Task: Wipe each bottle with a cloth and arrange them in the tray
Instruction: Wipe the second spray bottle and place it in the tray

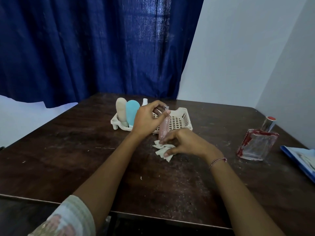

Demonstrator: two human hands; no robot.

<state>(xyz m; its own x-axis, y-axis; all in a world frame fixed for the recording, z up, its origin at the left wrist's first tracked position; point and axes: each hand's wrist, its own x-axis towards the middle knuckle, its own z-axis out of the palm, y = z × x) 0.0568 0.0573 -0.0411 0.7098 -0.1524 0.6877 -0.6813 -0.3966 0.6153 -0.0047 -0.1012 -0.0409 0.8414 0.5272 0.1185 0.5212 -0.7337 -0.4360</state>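
Left hand (148,120) pinches the slim pink bottle (164,128) near its top; right hand (185,144) grips crumpled white cloth (162,150).

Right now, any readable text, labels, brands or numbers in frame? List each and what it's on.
None readable.
pink bottle in the left hand: no legible print.
cloth in the right hand: blank.
glass bottle: red marks, no letters discernible.
beige bottle and blue bottle in the tray: nothing visible.
papers in the blue folder: too blurred.
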